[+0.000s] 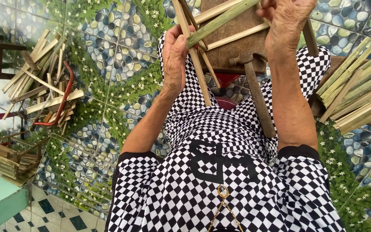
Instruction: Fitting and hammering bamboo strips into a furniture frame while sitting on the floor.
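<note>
My left hand [175,60] grips a frame of split bamboo slats [213,25] at its left side, fingers closed around a green slat. My right hand [287,21] holds the frame's right part near the top edge of the head view. The frame rests over a brown wooden block [232,51]. A hammer [256,92] with a wooden handle lies on my lap, head against the block, between my two forearms. I wear checkered black-and-white clothes.
A bundle of green bamboo slats [357,88] lies at the right. On the left lie a pile of bamboo offcuts [44,81] with a red metal bar [63,96], and finished bamboo frames [9,157]. The floor is pebble-and-flower patterned tile.
</note>
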